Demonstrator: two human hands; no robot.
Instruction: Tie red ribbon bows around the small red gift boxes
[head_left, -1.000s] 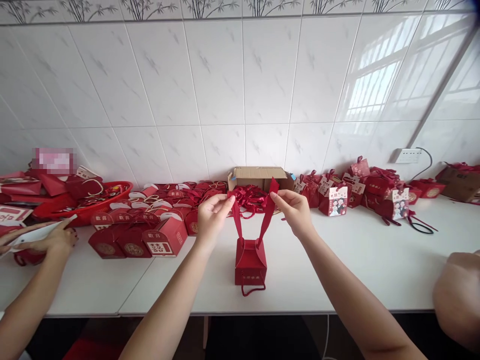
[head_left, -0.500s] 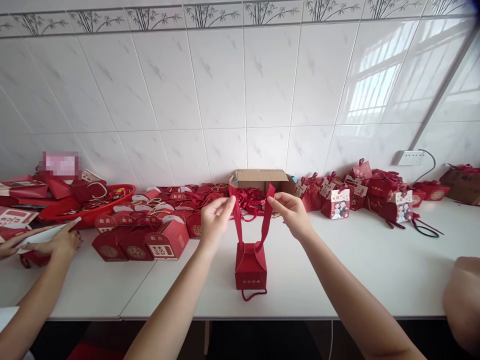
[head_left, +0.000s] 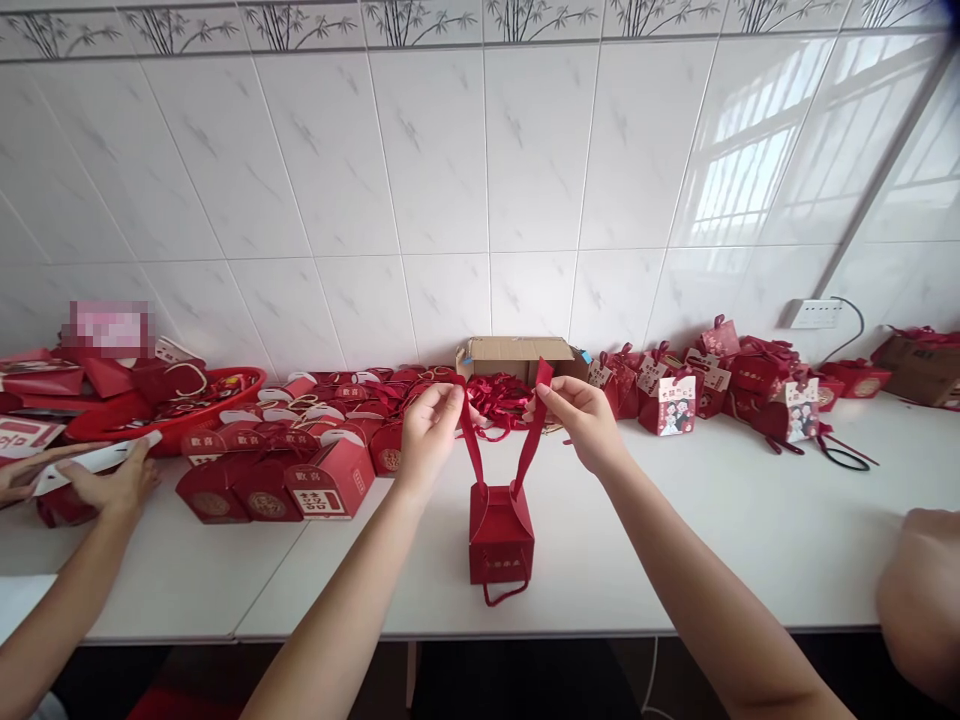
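A small red gift box (head_left: 501,535) stands on the white table (head_left: 720,530) near its front edge. A thin red cord loop hangs from the box's front. Two ends of a red ribbon (head_left: 471,450) rise from its top in a V. My left hand (head_left: 429,428) pinches the left ribbon end. My right hand (head_left: 581,418) pinches the right ribbon end, held up above the box. Both hands hover over the table, just in front of an open cardboard box (head_left: 517,355) of red ribbons.
Several finished red boxes (head_left: 300,470) lie at the left, more stand at the back right (head_left: 679,400). A red basket (head_left: 172,415) sits far left. Another person's hand (head_left: 112,485) holds white paper at the left; a further hand (head_left: 919,580) shows at the right edge.
My hands have kept hold of the ribbon ends and drawn slightly closer together. The person's hand at the left has shifted a little.
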